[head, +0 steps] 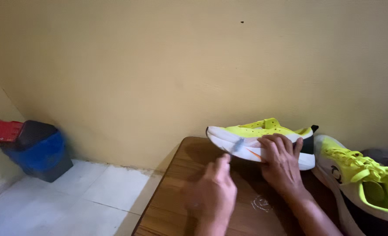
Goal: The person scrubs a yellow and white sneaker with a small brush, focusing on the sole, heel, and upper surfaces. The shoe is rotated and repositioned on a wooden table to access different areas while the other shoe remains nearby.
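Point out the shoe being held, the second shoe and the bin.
Held shoe point(246, 131): head view, yellow upper.
Second shoe point(360, 170): head view, laces.
Bin point(41, 153): head view, blue liner.

bin point(39, 150): blue, red lid | wall point(159, 65): yellow | floor point(71, 196): white tiles
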